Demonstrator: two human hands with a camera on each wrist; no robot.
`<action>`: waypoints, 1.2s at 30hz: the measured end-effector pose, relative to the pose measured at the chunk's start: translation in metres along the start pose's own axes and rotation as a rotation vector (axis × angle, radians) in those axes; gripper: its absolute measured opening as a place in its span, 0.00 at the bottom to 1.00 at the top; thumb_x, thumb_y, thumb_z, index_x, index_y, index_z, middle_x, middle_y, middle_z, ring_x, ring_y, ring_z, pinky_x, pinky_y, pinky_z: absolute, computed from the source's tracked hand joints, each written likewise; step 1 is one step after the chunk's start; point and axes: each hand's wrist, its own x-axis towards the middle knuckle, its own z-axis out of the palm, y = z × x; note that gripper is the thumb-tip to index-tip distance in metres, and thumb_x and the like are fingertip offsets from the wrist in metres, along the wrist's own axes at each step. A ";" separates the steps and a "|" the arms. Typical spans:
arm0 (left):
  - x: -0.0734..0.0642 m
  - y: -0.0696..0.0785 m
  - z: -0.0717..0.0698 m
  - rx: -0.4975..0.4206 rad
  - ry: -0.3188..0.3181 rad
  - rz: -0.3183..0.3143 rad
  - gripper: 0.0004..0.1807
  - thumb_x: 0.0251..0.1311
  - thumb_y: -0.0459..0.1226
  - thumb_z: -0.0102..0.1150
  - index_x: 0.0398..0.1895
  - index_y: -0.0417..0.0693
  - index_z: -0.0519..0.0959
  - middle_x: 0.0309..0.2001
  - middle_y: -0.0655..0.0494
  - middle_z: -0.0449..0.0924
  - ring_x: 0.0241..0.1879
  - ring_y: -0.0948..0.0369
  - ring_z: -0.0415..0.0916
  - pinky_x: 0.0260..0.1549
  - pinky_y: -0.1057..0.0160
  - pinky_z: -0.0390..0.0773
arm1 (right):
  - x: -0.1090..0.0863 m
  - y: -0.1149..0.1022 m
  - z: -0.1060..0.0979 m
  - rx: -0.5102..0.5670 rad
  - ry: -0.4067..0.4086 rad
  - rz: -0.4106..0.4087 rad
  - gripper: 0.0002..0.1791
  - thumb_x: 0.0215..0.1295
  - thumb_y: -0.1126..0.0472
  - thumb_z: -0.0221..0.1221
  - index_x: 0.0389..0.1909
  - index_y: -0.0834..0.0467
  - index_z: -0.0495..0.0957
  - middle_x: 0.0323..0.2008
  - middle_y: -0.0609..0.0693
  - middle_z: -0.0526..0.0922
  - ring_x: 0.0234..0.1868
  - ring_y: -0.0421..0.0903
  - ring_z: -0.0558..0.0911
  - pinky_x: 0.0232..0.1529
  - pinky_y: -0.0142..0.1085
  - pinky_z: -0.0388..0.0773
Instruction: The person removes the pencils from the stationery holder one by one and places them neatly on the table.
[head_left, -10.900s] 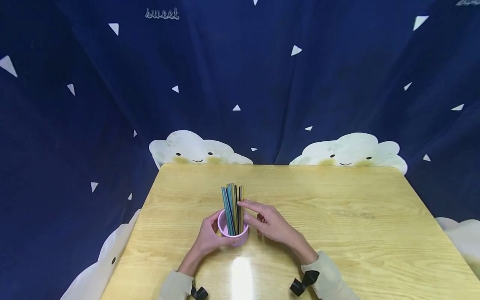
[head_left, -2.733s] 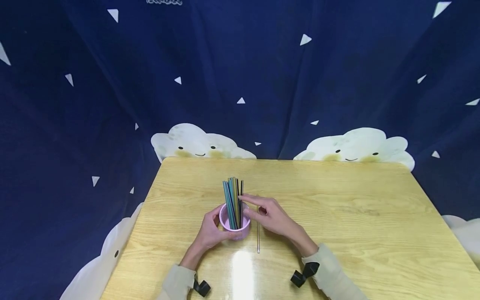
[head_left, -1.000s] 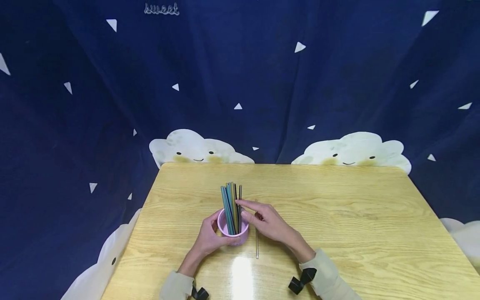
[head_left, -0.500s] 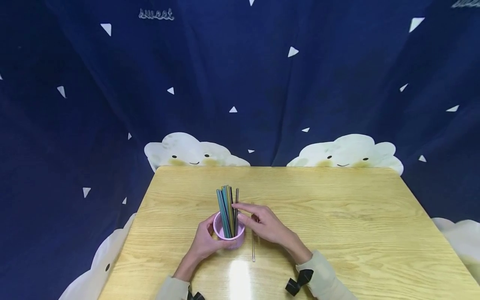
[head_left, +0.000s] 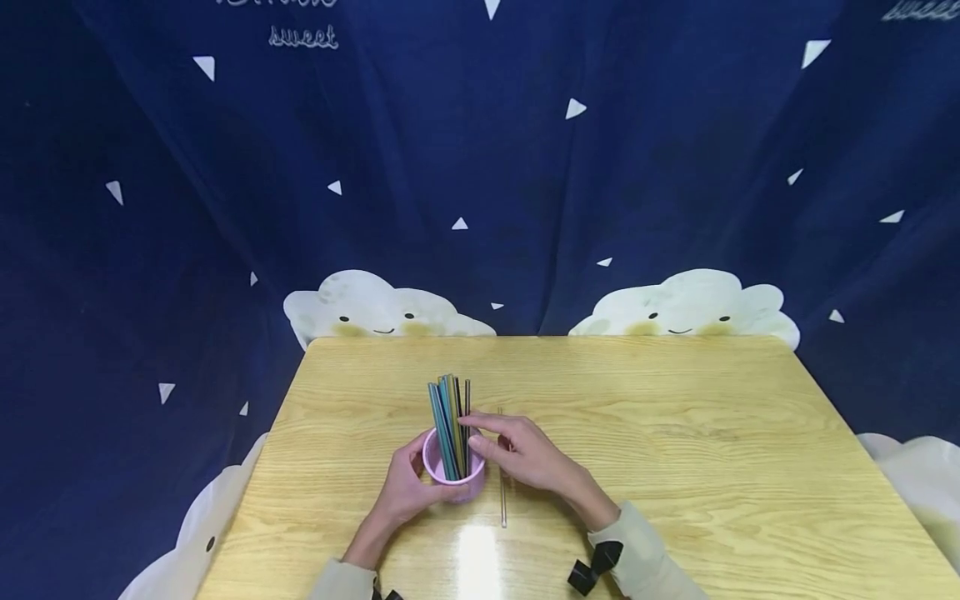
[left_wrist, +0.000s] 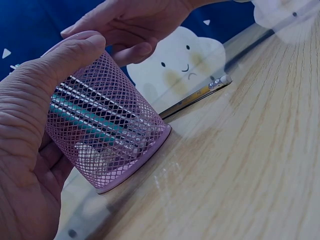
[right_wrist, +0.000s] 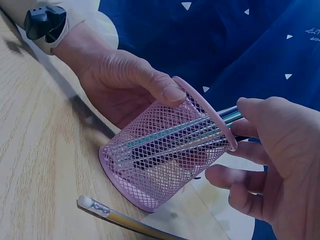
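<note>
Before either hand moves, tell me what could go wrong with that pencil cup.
If the left hand loosens its grip on the pink mesh pencil cup, the cup might tip. The pencils inside are bunched, so the right hand could drag out extras. The yellow pencil lying beside the cup could get knocked and roll.

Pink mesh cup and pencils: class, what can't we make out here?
Head view: middle of loose pencil, behind right hand.
Left wrist view: tops of pencils in cup, behind left hand; lettering on loose pencil, too small.
Right wrist view: loose pencil's far end, past bottom edge.
</note>
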 end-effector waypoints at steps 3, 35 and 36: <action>0.000 -0.001 0.001 0.007 0.002 0.011 0.48 0.39 0.31 0.86 0.70 0.43 0.75 0.60 0.46 0.83 0.57 0.52 0.81 0.60 0.59 0.82 | -0.001 0.000 0.000 0.003 0.009 -0.006 0.23 0.80 0.51 0.56 0.72 0.47 0.75 0.67 0.50 0.80 0.16 0.32 0.68 0.18 0.31 0.74; 0.002 -0.001 -0.001 -0.001 -0.006 0.026 0.49 0.38 0.31 0.86 0.70 0.43 0.75 0.63 0.45 0.82 0.60 0.54 0.80 0.63 0.60 0.79 | 0.001 -0.007 -0.017 0.096 0.100 -0.074 0.22 0.76 0.61 0.61 0.68 0.53 0.79 0.59 0.53 0.85 0.15 0.32 0.66 0.13 0.29 0.69; 0.002 -0.001 -0.001 -0.002 -0.005 0.025 0.49 0.38 0.31 0.86 0.70 0.43 0.75 0.63 0.45 0.82 0.60 0.54 0.80 0.63 0.60 0.79 | 0.001 -0.007 -0.018 0.089 0.103 -0.077 0.22 0.76 0.60 0.61 0.69 0.52 0.79 0.59 0.51 0.86 0.15 0.31 0.65 0.13 0.29 0.69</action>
